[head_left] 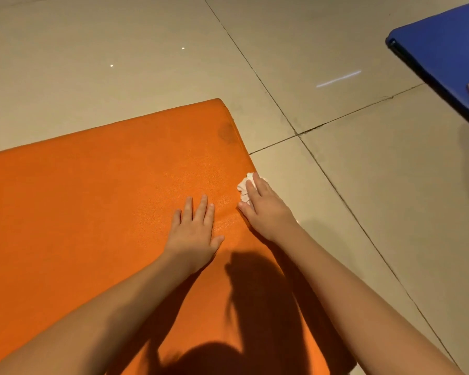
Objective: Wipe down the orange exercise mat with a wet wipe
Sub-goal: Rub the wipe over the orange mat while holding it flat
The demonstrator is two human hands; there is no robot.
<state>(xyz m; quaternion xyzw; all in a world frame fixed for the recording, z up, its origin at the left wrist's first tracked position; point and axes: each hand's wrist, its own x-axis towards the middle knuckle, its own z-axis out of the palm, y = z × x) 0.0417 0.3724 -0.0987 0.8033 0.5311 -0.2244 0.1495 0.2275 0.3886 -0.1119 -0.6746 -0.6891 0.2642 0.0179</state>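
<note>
Our left hand [194, 231] flat on orange mat [92, 198]; right hand [266, 209] presses wet wipe [244, 186] along right edge; far stain [226, 132] likely next.

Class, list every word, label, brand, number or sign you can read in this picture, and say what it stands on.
None: no text can be read.
The orange padded exercise mat carries no print, the crumpled white wet wipe under the right hand shows none, and the blue mat at the top right and the beige floor tiles bear no writing.
</note>
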